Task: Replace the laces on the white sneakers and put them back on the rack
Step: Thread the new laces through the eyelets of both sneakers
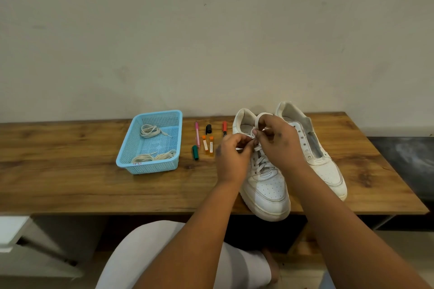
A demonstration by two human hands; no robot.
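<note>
I see left hand (231, 159) and right hand (279, 142) both pinching the white lace (259, 161) over the near sneaker (267, 185), unlaced sneaker (321, 157) just beside, blue basket (150, 164) of spare laces (150, 130) left, markers (197, 134) between on wooden table (70, 183)

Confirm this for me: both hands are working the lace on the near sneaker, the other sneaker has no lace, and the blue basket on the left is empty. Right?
Not quite. The head view shows the blue basket holds several coiled laces. The rest stands: left hand and right hand pinch the lace on the near sneaker; the other sneaker is unlaced.
</note>
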